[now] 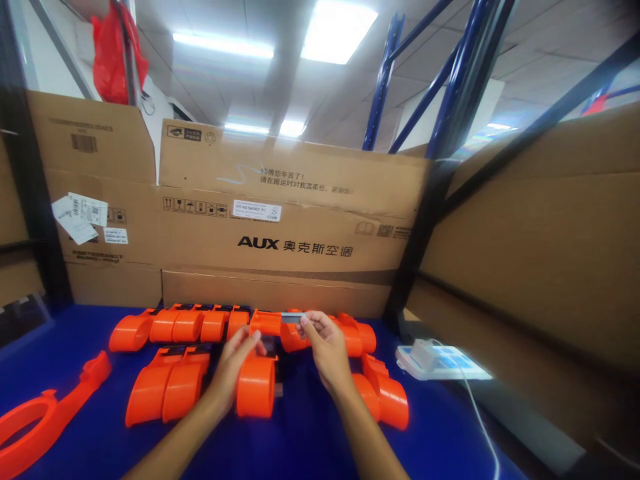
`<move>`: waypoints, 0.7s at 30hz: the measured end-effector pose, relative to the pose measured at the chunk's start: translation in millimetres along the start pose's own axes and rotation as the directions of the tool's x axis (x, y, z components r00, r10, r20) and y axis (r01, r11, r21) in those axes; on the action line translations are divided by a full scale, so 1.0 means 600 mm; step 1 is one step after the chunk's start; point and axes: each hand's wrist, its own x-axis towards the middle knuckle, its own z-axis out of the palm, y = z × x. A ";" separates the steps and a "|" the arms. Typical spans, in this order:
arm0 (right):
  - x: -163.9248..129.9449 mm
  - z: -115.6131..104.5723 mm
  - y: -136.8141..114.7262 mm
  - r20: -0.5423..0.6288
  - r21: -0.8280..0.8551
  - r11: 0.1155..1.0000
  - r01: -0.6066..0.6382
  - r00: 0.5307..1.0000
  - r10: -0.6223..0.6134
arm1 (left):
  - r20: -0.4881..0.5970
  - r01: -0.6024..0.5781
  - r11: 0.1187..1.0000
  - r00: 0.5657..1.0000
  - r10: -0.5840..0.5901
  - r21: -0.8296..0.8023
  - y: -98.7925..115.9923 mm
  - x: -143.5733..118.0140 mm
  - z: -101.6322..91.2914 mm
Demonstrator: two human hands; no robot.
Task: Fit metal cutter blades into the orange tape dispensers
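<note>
Steadying an orange piece [268, 324] with your left hand [234, 357], you pinch a grey strip [293, 318] in your right hand [327, 350], seemingly to align them, lower centre of frame, among orange cylinders [183, 392] on the surface [310, 433].

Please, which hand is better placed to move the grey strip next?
Probably the right hand: its fingers hold the grey strip, while the left hand holds the orange part beside it.

Counting two hands [327, 348], one grey strip [293, 318] and over ten orange holders [182, 395], some overlapping. Also counting one power strip [457, 363].
</note>
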 end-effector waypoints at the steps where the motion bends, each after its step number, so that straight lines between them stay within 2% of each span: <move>1: 0.000 0.001 0.000 -0.001 0.007 1.000 -0.005 1.000 0.005 | 0.006 0.000 1.000 1.000 0.000 -0.001 0.001 -0.002 0.002; 8: 0.000 0.002 0.003 -0.013 0.018 1.000 -0.009 1.000 0.009 | 0.015 -0.009 1.000 1.000 0.009 0.024 -0.003 -0.002 0.001; 14: 0.000 0.002 0.003 -0.011 -0.011 1.000 0.002 1.000 -0.002 | 0.065 -0.047 0.991 0.997 0.039 0.126 -0.013 0.001 -0.010; 21: -0.002 0.003 0.004 -0.001 -0.060 0.998 0.016 1.000 -0.017 | 0.049 -0.062 0.986 0.997 0.055 0.156 -0.016 0.006 -0.012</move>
